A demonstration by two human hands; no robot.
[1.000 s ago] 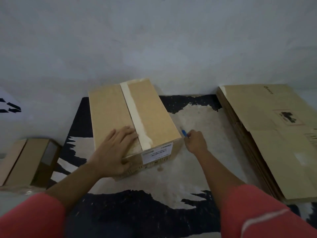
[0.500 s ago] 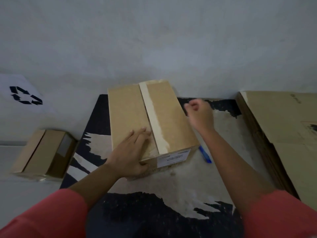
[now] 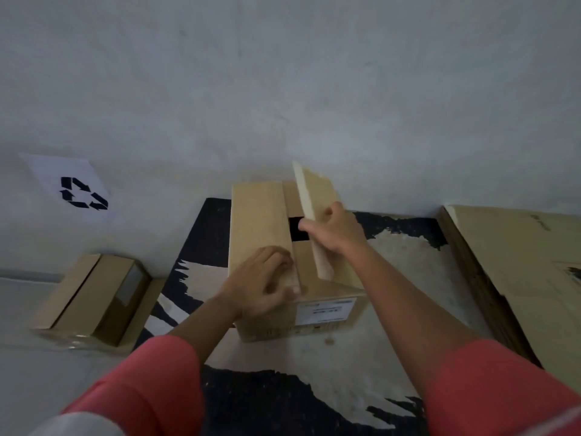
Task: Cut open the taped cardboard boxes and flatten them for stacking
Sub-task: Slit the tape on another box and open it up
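Note:
A brown cardboard box [image 3: 257,221] with a white label on its near side stands on a worn black mat [image 3: 393,278] in the middle. Its right top flap [image 3: 317,196] is lifted upright, with pale tape along its edge, and a dark gap shows inside. My right hand [image 3: 336,231] grips that flap near its middle. My left hand [image 3: 267,284] lies on the left flap by the centre seam, fingers curled at its edge. The blue cutter is hidden from view.
A smaller cardboard box [image 3: 91,297] lies on its side at the left. A stack of flattened cardboard [image 3: 518,262] sits at the right edge of the mat. A paper with a recycling symbol [image 3: 72,187] hangs on the grey wall at the left.
My right hand put the blue cutter down beside the box, moved up onto the box top and lifted the right flap open. My left hand stayed on the left flap.

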